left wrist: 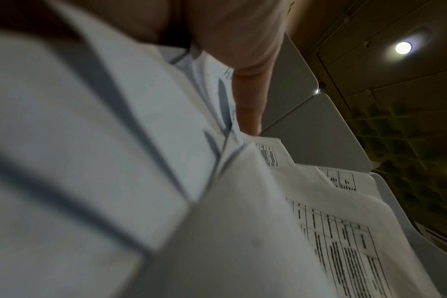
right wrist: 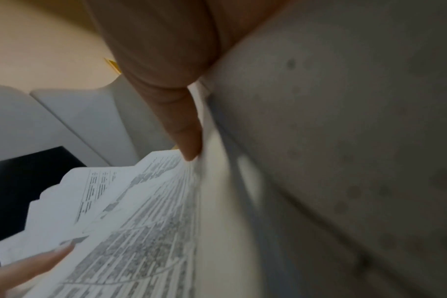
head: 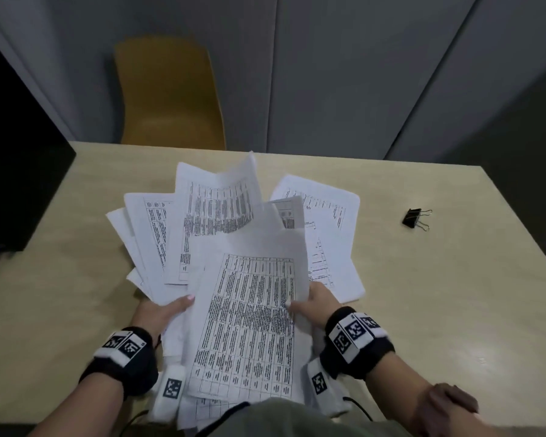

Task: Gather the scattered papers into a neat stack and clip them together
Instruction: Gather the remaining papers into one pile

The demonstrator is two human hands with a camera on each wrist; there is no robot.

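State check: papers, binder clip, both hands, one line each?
papers: fanned out and misaligned, held up over the table, not yet squared.
binder clip: lying on the table to the right, untouched, apart from the papers.
left hand: grips the papers' left side.
right hand: grips the right edge.

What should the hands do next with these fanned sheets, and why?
Probably draw both hands together and tap the sheets square on the table. The papers are splayed at different angles, gripped by the left hand and right hand, with some sheets lying flat at right. The binder clip lies untouched at right, so clipping would be premature.
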